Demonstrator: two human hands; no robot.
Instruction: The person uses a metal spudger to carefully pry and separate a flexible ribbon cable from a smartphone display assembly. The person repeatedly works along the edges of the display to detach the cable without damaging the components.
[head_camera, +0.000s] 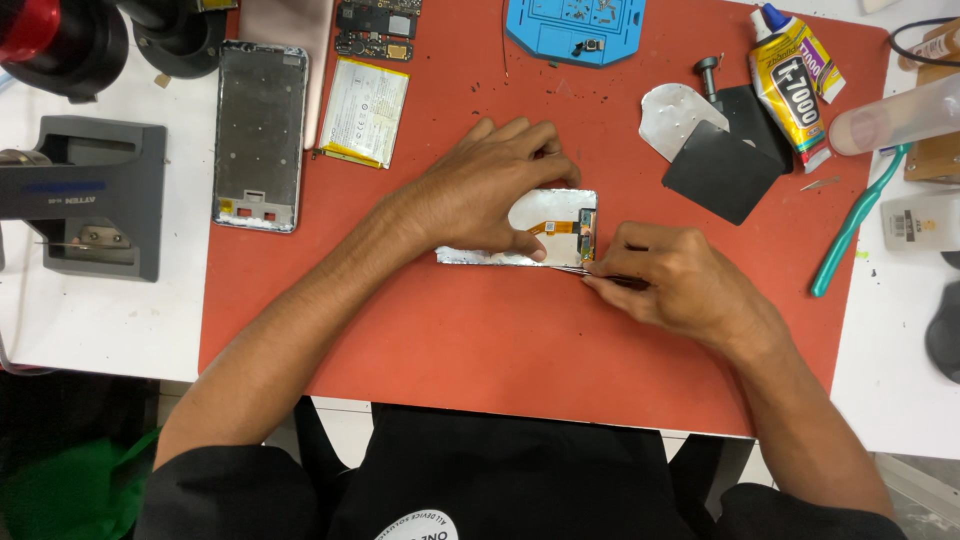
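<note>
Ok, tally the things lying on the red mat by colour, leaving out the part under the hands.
Blue: 1, parts tray
Black: 1, square sheet
Silver: 1, foil piece
White and yellow: 1, battery
Yellow: 1, glue tube
Total: 5

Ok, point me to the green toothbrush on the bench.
In the head view the green toothbrush lies slanted at the right edge of the red mat, below the glue tube, beyond the right hand.

red mat (480, 340): matt rubbery | phone panel (470, 257): shiny metal | tweezers (585, 272): bright metal
</note>
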